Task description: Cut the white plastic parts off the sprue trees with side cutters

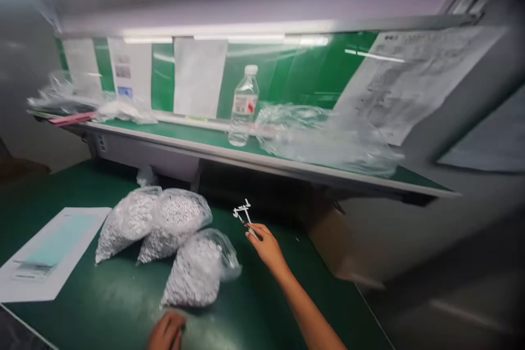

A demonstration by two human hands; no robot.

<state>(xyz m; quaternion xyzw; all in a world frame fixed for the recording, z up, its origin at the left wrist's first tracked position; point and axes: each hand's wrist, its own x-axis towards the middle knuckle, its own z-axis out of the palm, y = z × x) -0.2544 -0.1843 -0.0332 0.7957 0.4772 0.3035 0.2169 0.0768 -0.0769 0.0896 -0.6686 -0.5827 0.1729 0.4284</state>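
Note:
My right hand [264,243] reaches over the green table with its fingers closed round a small tool, perhaps cutters. At the tool's tip is a thin white branched plastic piece [245,209]. My left hand [167,331] is low in the view near the table's front, its fingers curled; what it holds, if anything, is too blurred to tell. Just above it stands a clear bag of small white parts [197,270]. Two similar bags, a middle one [174,221] and a left one [127,221], stand behind and to the left.
White and light blue papers [53,251] lie on the green table [110,295] at left. A shelf [188,147] spans the back, bearing a water bottle [243,106], crumpled clear plastic bags [328,136] and pink strips [74,118]. A brown box [330,243] is at right.

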